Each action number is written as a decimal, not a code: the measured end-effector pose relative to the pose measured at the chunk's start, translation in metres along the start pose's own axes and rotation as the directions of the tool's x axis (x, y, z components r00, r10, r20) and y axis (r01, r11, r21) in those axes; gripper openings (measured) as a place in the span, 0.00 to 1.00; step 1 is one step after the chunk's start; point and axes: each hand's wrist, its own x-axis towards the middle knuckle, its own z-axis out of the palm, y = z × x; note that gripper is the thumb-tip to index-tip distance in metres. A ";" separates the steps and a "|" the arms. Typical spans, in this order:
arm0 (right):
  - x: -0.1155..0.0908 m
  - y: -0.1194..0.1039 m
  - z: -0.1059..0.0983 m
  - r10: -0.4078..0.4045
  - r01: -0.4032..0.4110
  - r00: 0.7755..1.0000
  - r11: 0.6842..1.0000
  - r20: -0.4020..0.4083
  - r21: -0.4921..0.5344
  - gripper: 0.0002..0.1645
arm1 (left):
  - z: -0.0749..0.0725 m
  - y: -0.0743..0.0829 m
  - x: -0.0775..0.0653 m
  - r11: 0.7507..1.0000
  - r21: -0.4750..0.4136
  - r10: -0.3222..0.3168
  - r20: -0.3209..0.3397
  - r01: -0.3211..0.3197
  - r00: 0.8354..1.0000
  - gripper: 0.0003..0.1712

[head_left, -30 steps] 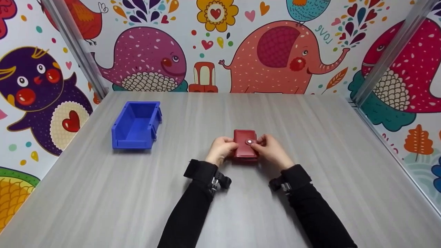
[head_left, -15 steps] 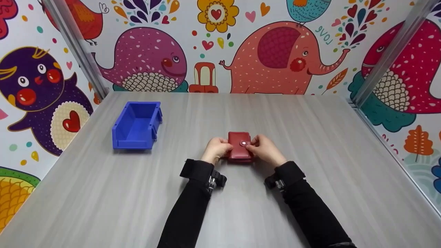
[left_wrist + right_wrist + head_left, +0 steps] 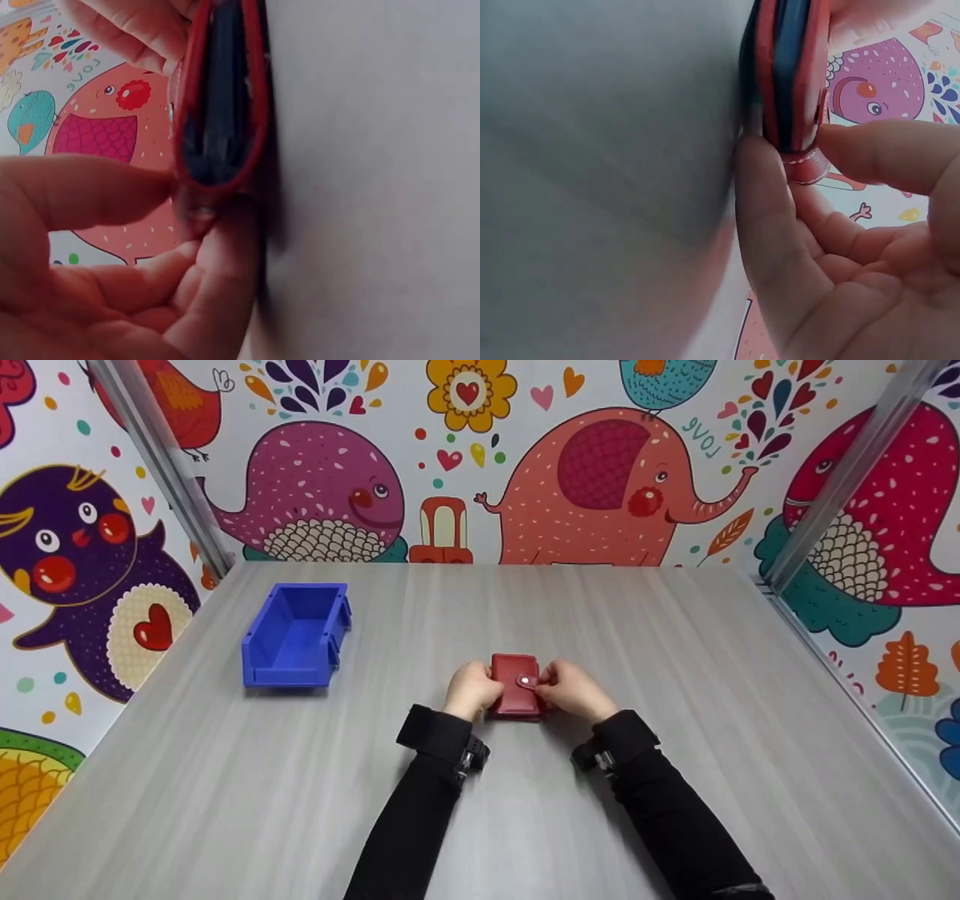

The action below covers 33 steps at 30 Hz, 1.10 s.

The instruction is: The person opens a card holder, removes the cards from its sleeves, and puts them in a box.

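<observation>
A small red leather wallet (image 3: 514, 695) with a round metal snap on its strap lies between both hands, low over the table. My left hand (image 3: 472, 690) pinches its left edge between thumb and a finger. In the left wrist view the wallet's end (image 3: 217, 176) shows a dark inside between red covers. On the other side, my right hand (image 3: 574, 690) pinches the wallet's right edge near the snap strap, thumb on top and a finger below. From the right wrist, a strap tab (image 3: 808, 165) sticks out past the wallet's edge, between thumb and finger.
A blue plastic bin (image 3: 294, 637) with a low front stands at the left of the grey wood-grain table (image 3: 637, 622). Cartoon-printed walls (image 3: 465, 457) border the table at the back and sides, with metal posts (image 3: 161, 465) at the corners.
The wallet has shifted left and a little towards the person, with both hands moving along with it. Both hands keep their pinch at its edges. The blue bin has stayed put.
</observation>
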 end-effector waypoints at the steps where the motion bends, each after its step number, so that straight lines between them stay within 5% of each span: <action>1: 0.000 0.000 0.000 -0.001 0.001 1.000 1.000 -0.003 -0.007 0.05 | 0.001 0.000 0.001 1.000 0.014 0.006 0.000 -0.006 1.000 0.08; 9: -0.001 0.000 0.001 -0.003 0.003 1.000 0.999 0.002 -0.036 0.05 | 0.008 -0.006 0.006 0.992 0.106 0.064 -0.023 -0.062 0.998 0.08; 26: -0.002 -0.004 0.002 -0.003 0.002 1.000 0.992 -0.011 -0.124 0.07 | 0.006 0.003 -0.005 0.989 0.135 0.074 -0.060 -0.066 0.995 0.07; 33: -0.003 -0.012 0.004 -0.119 0.077 0.983 0.958 -0.138 -0.277 0.13 | 0.006 0.000 -0.001 0.990 0.125 0.066 -0.051 -0.059 0.997 0.06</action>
